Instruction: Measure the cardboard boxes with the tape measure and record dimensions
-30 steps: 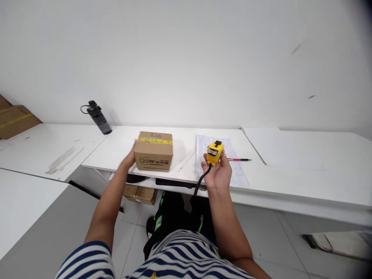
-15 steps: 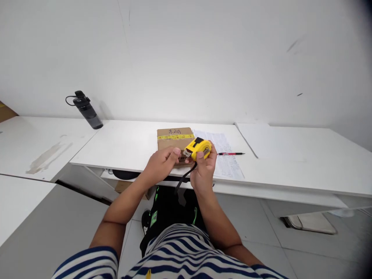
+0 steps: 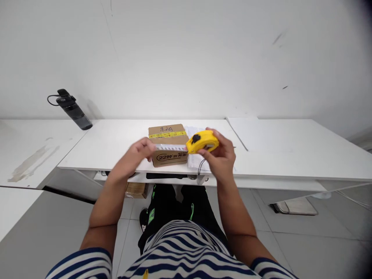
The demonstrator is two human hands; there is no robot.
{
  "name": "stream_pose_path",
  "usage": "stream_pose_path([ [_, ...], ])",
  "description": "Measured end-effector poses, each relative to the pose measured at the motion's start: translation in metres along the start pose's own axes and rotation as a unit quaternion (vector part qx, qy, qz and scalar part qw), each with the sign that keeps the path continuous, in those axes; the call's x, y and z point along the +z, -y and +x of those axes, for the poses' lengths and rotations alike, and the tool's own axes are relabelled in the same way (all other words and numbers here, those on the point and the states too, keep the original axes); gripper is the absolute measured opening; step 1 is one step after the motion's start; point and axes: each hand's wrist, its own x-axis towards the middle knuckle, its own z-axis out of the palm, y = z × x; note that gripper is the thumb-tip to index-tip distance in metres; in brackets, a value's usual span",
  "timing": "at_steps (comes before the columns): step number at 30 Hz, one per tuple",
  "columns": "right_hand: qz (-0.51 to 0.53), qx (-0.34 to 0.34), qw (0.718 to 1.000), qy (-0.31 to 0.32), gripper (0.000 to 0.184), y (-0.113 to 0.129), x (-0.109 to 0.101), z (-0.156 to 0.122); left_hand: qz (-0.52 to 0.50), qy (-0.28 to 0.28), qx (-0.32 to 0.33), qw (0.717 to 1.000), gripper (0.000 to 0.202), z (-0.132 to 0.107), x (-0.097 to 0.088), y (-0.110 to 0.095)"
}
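A small cardboard box (image 3: 169, 144) with a yellow tape strip across its top sits near the front edge of the white table (image 3: 116, 143). My right hand (image 3: 222, 157) is closed around a yellow tape measure (image 3: 202, 141), held just right of the box. My left hand (image 3: 136, 153) pinches the end of the white tape blade (image 3: 171, 147), which is drawn out across the front of the box. A black strap hangs from the tape measure below my right hand.
A dark water bottle (image 3: 71, 108) leans at the back left by the wall. A printed sheet (image 3: 193, 133) lies behind my right hand, and a second white table (image 3: 290, 135) adjoins at the right. Another carton (image 3: 136, 190) sits under the table.
My hands met in front of the box, then drew apart: the left pulled the blade out leftwards while the right moved right with the case. The camera view shifted rightwards.
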Motion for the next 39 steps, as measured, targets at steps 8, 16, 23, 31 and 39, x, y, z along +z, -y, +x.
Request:
stream_pose_path([
  [8,0.063,0.164,0.982,-0.061,0.064,-0.061,-0.062,0.059,-0.163,-0.159,-0.122,0.966,0.029,0.043,-0.083,0.049],
  [16,0.032,0.170,0.982,0.071,0.058,-0.078,-0.017,0.058,-0.061,-0.132,-0.116,0.983,0.045,0.065,-0.031,0.068],
  [23,0.028,0.156,0.984,0.085,0.057,-0.082,-0.020,0.048,0.033,-0.132,-0.115,0.984,0.045,0.065,-0.022,0.068],
  [31,-0.049,0.170,0.979,0.101,0.091,-0.070,-0.019,0.056,0.130,-0.099,-0.052,0.985,0.041,0.060,-0.034,0.061],
  [39,-0.166,-0.115,0.969,0.141,0.097,-0.005,-0.021,0.011,0.079,-0.124,0.053,0.988,0.043,-0.020,-0.013,0.035],
])
